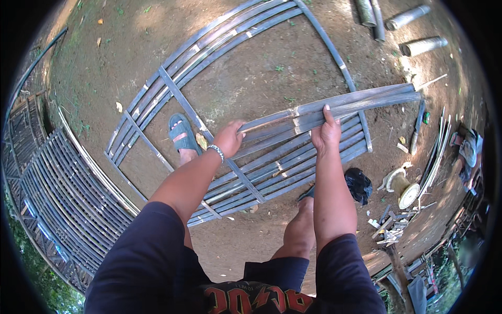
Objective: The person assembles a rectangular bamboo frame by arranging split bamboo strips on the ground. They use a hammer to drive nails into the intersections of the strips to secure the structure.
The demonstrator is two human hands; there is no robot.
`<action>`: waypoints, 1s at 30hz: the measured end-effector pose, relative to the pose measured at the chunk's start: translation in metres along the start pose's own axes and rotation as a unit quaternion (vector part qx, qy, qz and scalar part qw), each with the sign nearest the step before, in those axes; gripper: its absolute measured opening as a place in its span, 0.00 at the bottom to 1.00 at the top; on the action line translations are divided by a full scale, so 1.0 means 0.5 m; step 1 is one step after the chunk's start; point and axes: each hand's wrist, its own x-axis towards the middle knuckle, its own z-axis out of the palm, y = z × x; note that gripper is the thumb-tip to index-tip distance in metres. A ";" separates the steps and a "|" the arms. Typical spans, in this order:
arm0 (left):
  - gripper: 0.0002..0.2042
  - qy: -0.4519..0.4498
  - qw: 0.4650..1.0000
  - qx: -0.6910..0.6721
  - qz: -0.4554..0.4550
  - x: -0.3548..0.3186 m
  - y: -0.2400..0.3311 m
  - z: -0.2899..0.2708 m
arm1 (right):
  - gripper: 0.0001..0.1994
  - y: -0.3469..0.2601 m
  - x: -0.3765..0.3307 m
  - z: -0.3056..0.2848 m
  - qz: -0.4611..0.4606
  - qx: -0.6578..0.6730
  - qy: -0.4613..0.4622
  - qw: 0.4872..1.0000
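A bundle of dark split-bamboo slats (366, 100) runs slantwise in front of me, its far-right end raised. Around its left part, my left hand (228, 138) is closed, a beaded bracelet on the wrist. My right hand (327, 132) grips the slats farther along, thumb on top and the other fingers hidden beneath. Under the bundle, a large bamboo lattice (179, 97) lies on the dirt, made of long slats in two bands with crosspieces over them. My sandaled left foot (183, 133) stands inside the lattice, between crosspieces.
Bamboo tube sections (409, 17) lie at the far right. Nearer are a long-bladed knife (417, 128), a black plastic bag (358, 186), a pale spool (403, 189) and wood scraps (389, 227). Another person (469, 152) is at the right edge. A slatted bamboo platform (73, 193) stands left.
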 end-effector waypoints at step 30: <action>0.22 0.416 0.888 -0.111 -0.162 0.219 -0.520 -0.129 | 0.38 0.398 0.181 0.175 -0.181 -0.641 0.077 0.742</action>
